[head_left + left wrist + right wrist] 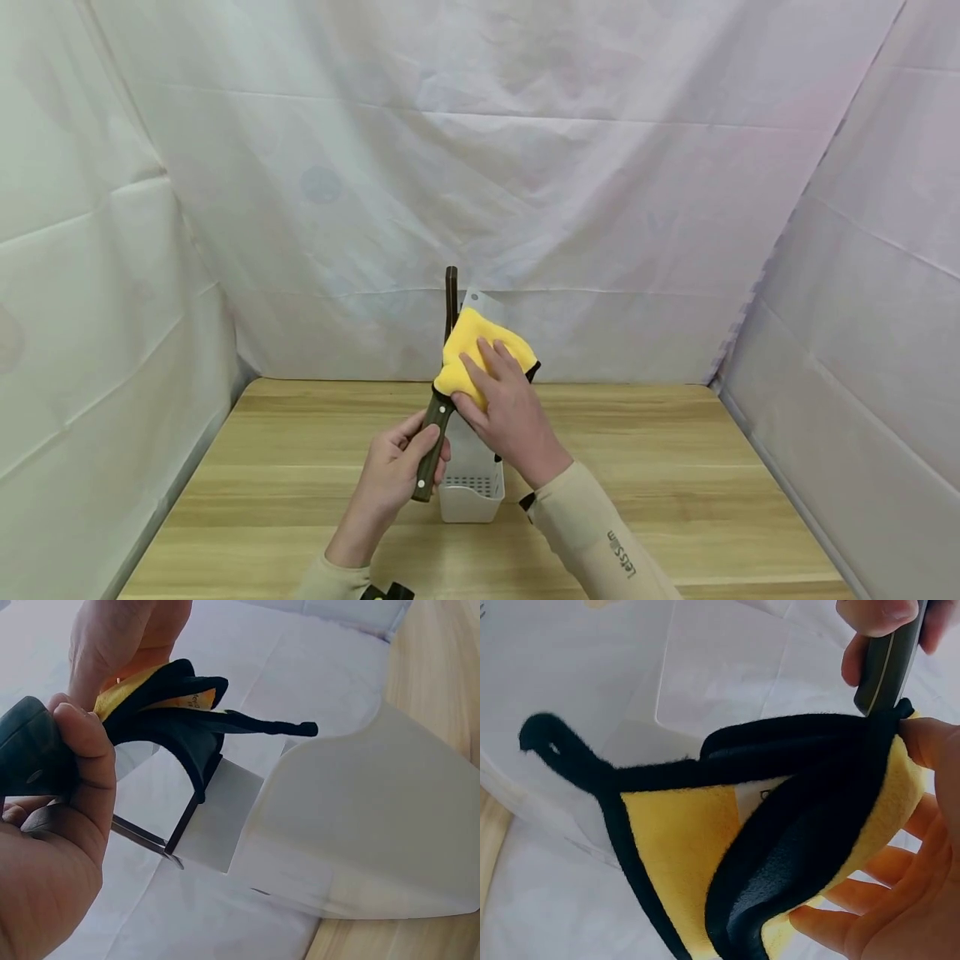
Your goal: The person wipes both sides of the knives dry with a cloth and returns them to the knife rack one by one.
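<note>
My left hand (401, 458) grips a knife by its dark riveted handle (429, 467), thumb along the top. A broad metal blade with a hole near its end (474, 297) shows past a yellow cloth (491, 350); the rest of it is hidden. My right hand (513, 417) holds this cloth over the blade, fingers spread across its yellow face and thumb close to the handle. In the right wrist view the cloth's black edging (664, 775) and hanging loop (544, 739) show, and its dark inner side folds open toward the camera.
Below and behind the hands, a white holder (471, 508) with a perforated part stands on the wood-grain table (300, 467). Another dark upright handle (451, 292) rises behind the cloth. White fabric sheets (600, 208) hang at the back and both sides.
</note>
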### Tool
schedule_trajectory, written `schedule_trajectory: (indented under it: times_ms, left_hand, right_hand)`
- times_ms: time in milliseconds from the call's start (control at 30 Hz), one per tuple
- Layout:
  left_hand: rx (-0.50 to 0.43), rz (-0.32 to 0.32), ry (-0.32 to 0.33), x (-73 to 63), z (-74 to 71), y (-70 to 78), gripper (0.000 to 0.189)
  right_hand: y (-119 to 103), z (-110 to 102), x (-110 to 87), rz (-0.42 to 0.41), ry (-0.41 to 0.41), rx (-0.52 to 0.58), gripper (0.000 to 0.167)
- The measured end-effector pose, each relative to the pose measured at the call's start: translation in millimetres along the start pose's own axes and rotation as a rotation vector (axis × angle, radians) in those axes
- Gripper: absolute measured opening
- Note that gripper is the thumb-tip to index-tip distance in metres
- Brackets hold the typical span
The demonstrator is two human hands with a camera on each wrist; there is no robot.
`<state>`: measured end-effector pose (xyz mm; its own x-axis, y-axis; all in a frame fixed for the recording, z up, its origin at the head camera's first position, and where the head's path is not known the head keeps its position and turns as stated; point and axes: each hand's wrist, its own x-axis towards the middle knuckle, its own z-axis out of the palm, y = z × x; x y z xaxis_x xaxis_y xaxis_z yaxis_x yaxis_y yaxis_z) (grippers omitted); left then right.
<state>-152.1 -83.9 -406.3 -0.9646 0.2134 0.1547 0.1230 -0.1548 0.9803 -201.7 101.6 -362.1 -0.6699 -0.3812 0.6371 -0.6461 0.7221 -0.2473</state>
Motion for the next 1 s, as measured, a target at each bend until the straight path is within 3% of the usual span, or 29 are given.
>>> schedule_trajectory:
  times_ms: [300,700,1000]
  left_hand:
    - [0.0,0.021,0.006,-2.1,0.7,2.2,0.034]
    - [-0.036,0.063,0.021,-4.7,-2.8,2.7,0.036]
    - [-0.027,0.067,-0.026,-4.7,-1.0,4.2,0.034]
  right_hand:
    - [0,0,3.4,0.03,-0.001,0.008,0.05]
    - [3,-5,-9.5,-0.084,-0.023,0.086,0.043]
    - [19,-14,-1.3,-0.057,-0.035,0.123,0.043]
